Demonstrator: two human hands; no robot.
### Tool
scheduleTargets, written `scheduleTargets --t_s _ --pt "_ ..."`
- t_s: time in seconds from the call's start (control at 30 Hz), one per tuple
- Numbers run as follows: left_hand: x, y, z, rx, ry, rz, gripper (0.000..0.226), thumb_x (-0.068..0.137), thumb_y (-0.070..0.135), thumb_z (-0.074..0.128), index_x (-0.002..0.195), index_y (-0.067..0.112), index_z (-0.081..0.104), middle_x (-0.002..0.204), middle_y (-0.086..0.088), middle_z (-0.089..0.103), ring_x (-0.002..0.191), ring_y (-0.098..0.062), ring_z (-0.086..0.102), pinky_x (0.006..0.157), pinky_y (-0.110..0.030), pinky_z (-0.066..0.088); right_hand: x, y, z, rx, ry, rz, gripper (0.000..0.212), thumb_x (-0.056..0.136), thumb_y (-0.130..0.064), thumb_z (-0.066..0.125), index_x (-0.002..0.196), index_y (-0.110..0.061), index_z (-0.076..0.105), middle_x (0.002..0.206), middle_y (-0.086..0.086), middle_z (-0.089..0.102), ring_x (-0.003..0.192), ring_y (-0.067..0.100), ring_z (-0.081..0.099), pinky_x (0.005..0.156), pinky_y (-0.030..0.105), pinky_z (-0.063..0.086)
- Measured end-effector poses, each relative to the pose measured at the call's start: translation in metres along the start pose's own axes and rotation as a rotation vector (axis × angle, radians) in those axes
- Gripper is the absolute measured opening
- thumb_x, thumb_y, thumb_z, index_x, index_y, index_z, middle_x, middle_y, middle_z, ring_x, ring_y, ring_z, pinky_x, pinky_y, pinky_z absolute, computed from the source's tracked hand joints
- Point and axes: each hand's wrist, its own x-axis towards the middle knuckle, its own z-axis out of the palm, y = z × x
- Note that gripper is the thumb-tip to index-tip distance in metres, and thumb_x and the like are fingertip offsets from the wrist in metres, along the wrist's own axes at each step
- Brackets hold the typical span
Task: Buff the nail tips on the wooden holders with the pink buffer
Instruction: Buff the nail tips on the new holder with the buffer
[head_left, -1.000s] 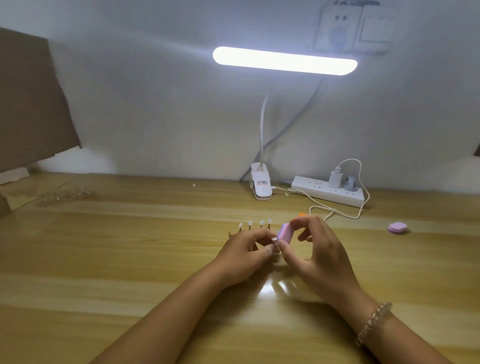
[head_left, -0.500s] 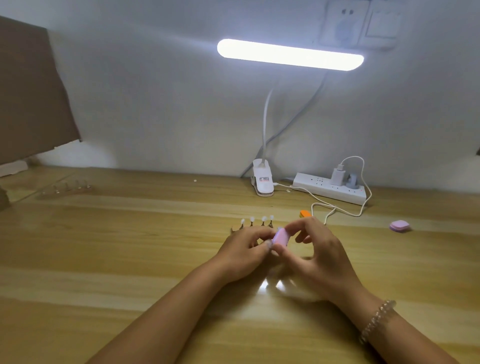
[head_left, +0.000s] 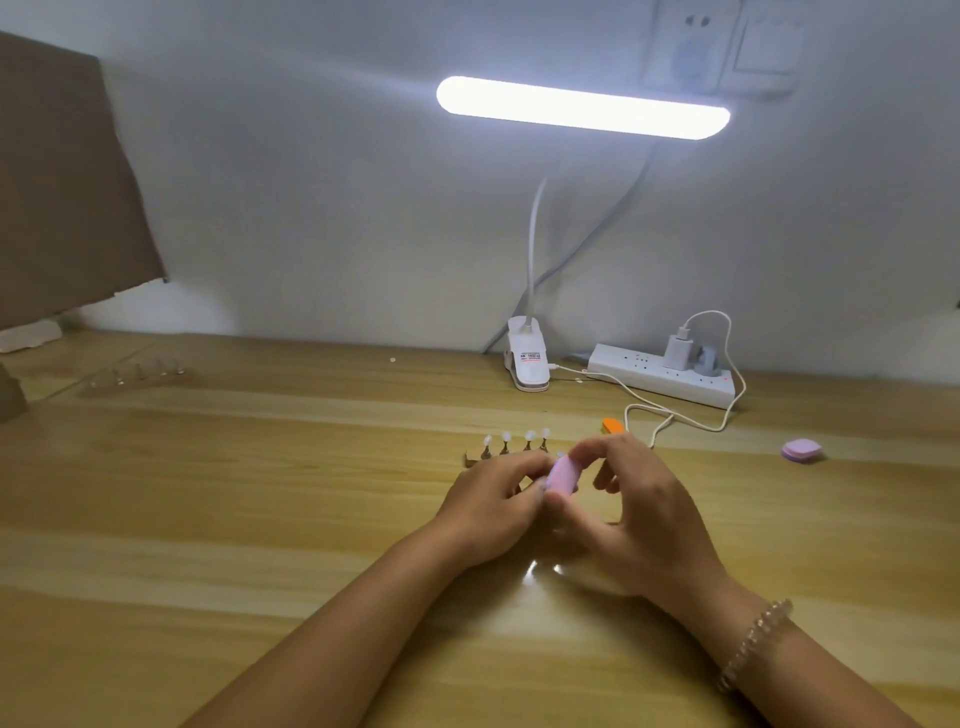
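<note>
Pink buffer (head_left: 562, 477) in right hand (head_left: 644, 514)

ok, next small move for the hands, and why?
Probably a short stroke of the buffer over the tip at its top edge: the right hand pinches the buffer there, the left hand curls beside it, four tips wait behind.

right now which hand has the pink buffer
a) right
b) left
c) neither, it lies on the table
a: the right hand pinches the buffer between thumb and forefinger, lifted off the table.
</note>
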Motion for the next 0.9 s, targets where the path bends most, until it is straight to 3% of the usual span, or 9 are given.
scheduleTargets --t_s 0.17,0.27,0.37,0.47,0.6,0.73,0.8,0.9 --pt "0.000 0.002 0.001 -0.021 0.026 0.006 0.015 0.100 0.029 0.054 0.095 0.038 0.064 0.085 0.022 0.068 0.066 0.006 0.052 0.064 -0.020 0.036 0.006 0.010 -0.006 0.111 0.043 0.214 0.028 0.079 -0.045 0.070 0.093 -0.023 0.061 0.094 -0.012 0.064 0.078 0.010 0.056 0.068 0.021 0.042" --pt "0.000 0.002 0.001 -0.136 0.071 -0.021 0.011 0.100 0.022 0.055 0.101 0.023 0.065 0.089 0.016 0.070 0.083 -0.008 0.064 0.078 -0.035 0.050 0.001 0.001 -0.005 0.080 0.046 0.102 0.032 0.080 -0.053 0.065 0.093 -0.024 0.060 0.091 -0.015 0.062 0.077 0.008 0.056 0.068 0.022 0.043" --pt "0.000 0.002 0.000 -0.127 0.086 -0.022 0.013 0.100 0.019 0.053 0.098 0.026 0.063 0.090 0.013 0.068 0.089 -0.019 0.064 0.084 -0.043 0.050 0.001 -0.004 -0.002 0.041 0.010 0.042 0.028 0.080 -0.045 0.069 0.094 -0.022 0.061 0.090 -0.014 0.062 0.075 0.011 0.055 0.071 0.026 0.045" --pt "-0.001 0.002 0.001 -0.124 0.061 0.001 0.014 0.101 0.021 0.053 0.096 0.028 0.064 0.088 0.017 0.070 0.091 -0.011 0.065 0.085 -0.039 0.049 0.005 0.002 -0.007 0.064 0.062 0.142 0.020 0.081 -0.034 0.074 0.093 -0.023 0.064 0.090 -0.016 0.064 0.077 0.012 0.056 0.072 0.026 0.045" --pt "0.000 0.000 0.000 -0.096 0.051 0.011 0.019 0.100 0.019 0.050 0.092 0.034 0.060 0.088 0.014 0.067 0.088 -0.015 0.063 0.086 -0.044 0.050 0.001 -0.004 -0.003 0.069 -0.014 0.007 0.022 0.083 -0.040 0.070 0.097 -0.024 0.064 0.092 -0.017 0.062 0.077 0.007 0.055 0.070 0.025 0.046" --pt "0.001 0.000 0.002 -0.147 0.038 0.009 0.015 0.102 0.022 0.050 0.097 0.027 0.063 0.086 0.019 0.071 0.094 -0.008 0.067 0.092 -0.043 0.050 0.008 0.008 -0.005 0.111 0.038 0.208 0.016 0.085 -0.031 0.073 0.097 -0.023 0.066 0.094 -0.012 0.066 0.080 0.011 0.058 0.073 0.031 0.047" --pt "0.001 0.000 0.003 -0.185 0.038 0.004 0.016 0.103 0.023 0.048 0.096 0.028 0.061 0.086 0.020 0.072 0.092 -0.004 0.066 0.086 -0.039 0.050 0.006 0.008 -0.008 0.128 0.104 0.209 0.017 0.085 -0.029 0.074 0.099 -0.023 0.065 0.095 -0.012 0.066 0.081 0.012 0.060 0.073 0.031 0.049" --pt "0.002 -0.001 0.001 -0.201 0.049 0.012 0.015 0.096 0.031 0.045 0.091 0.034 0.058 0.082 0.017 0.066 0.074 -0.002 0.057 0.071 -0.037 0.045 0.001 -0.005 -0.005 0.083 0.039 0.017 0.022 0.084 -0.026 0.077 0.102 -0.021 0.065 0.095 -0.012 0.064 0.079 0.010 0.058 0.072 0.025 0.047"
